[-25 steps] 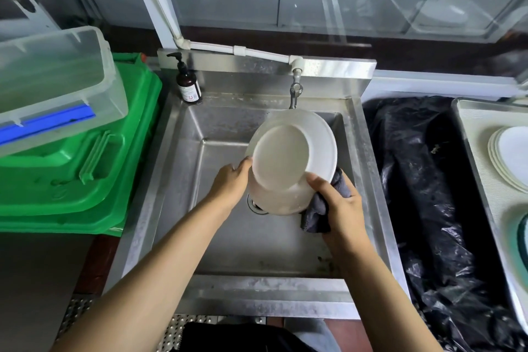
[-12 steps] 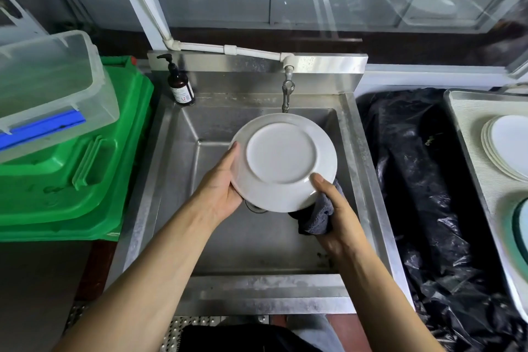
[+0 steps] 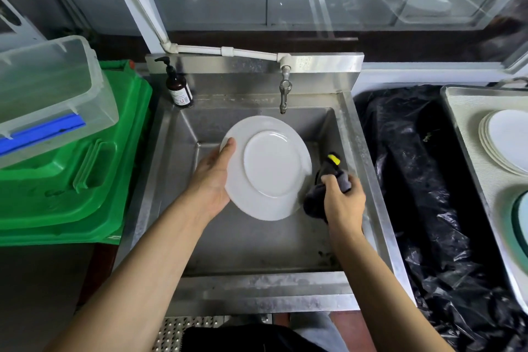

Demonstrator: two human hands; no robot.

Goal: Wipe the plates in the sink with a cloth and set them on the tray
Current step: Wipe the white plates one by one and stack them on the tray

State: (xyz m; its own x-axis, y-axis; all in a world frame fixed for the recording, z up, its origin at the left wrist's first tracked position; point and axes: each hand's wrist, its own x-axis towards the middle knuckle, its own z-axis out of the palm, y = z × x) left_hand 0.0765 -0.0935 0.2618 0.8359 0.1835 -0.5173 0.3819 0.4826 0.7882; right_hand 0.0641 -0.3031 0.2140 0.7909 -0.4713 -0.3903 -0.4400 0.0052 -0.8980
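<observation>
Plate (image 3: 270,167) is hanging over the sink (image 3: 368,180), underside facing me, tilted, roughly above the basin's middle and nearer its back wall. My left hand (image 3: 213,177) is gripping it by the left rim: thumb showing over the edge, the other fingers hidden behind the plate, so I'm reading them as curled round it. My right hand (image 3: 341,203) is sitting just beside the plate's lower right edge, fingers clenched round a dark grey cloth (image 3: 315,201) with a yellow tag (image 3: 333,159) sticking up at its top. Can't tell whether cloth and plate are touching; they're right next to each other. Both forearms are reaching in over the sink's front edge.

Head view, the rest: tap (image 3: 284,88) is hanging from the back splash, above the plate's top edge and apart from it. Brown pump bottle (image 3: 178,86) is standing upright at the sink's back left corner. Off the left edge, green bin lids (image 3: 71,168) are stacked with a clear plastic box (image 3: 51,88) tilted on top. Off the right edge, a black plastic bag (image 3: 428,194) is lying between the sink and the tray (image 3: 468,151). On the tray, a stack of white plates (image 3: 505,140) is sitting toward the back, with a green-rimmed dish (image 3: 521,220) cut off at the frame's right edge.
</observation>
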